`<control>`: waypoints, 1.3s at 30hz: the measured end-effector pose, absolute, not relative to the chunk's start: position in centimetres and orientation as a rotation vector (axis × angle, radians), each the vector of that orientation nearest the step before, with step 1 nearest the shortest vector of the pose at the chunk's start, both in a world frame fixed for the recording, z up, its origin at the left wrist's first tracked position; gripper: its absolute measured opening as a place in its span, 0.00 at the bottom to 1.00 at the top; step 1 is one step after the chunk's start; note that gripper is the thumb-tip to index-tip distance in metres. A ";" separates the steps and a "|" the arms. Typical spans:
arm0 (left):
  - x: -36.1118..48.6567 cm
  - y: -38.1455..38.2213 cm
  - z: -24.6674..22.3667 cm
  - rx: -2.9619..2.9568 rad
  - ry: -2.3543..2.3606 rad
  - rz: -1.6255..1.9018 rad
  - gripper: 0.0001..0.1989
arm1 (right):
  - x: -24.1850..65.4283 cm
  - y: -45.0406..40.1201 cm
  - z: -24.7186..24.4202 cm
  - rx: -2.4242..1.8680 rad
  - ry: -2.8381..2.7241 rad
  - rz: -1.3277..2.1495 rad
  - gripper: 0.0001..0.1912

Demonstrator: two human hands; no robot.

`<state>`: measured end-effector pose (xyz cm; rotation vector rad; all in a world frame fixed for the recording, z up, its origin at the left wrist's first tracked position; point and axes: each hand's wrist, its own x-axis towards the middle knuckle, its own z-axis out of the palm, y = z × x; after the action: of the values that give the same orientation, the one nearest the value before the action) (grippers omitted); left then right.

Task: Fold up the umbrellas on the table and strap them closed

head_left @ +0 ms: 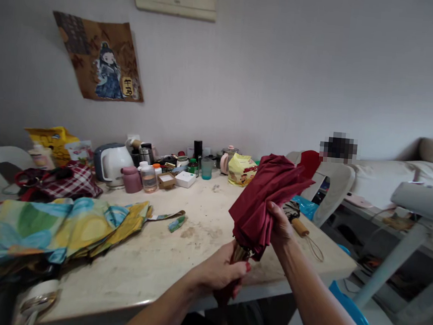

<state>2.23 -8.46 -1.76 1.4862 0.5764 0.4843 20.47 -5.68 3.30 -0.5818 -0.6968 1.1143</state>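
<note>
A dark red folding umbrella (260, 202), its canopy loosely gathered, is held above the table's front edge. My left hand (220, 269) wraps round its lower part, near the handle and the metal rib ends. My right hand (279, 226) grips the canopy's side, with folds of cloth under the thumb. On the left of the table lies a second umbrella (82, 226), yellow, green and blue, with its loose strap (176, 221) stretched to the right. Another umbrella with a wooden handle (300, 227) and a wrist loop lies beyond my right forearm.
Along the wall side of the pale table (146, 272) stand a kettle (112, 166), a pink jar (131, 179), several bottles, a white box (185, 179) and a yellow bag (241, 170). A plaid bundle (71, 181) lies at left. Behind a white chair (335, 188), a person's head is blurred out.
</note>
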 end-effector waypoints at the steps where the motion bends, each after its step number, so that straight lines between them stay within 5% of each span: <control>1: 2.4 -8.5 -1.8 1.631 0.694 0.528 0.14 | 20.2 -5.7 3.3 -0.587 -0.679 1.120 0.25; 9: 3.4 -9.2 -1.1 2.090 1.273 0.808 0.32 | 17.7 -5.6 3.6 -0.634 -0.545 0.924 0.30; 19: 0.9 -5.0 3.2 1.155 0.325 1.006 0.59 | 17.1 -8.7 2.9 -0.589 -0.860 1.149 0.23; 29: 3.0 -8.5 2.8 1.298 0.278 0.704 0.46 | 17.0 -10.0 3.6 -0.556 -1.006 1.106 0.27; 39: 3.3 -8.4 3.0 1.762 0.661 0.779 0.20 | 19.4 -8.4 8.8 -0.620 -0.826 0.822 0.60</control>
<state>3.26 -8.42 2.95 1.7619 0.6613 0.7795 19.40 -8.43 8.77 -0.6196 -0.8262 0.8219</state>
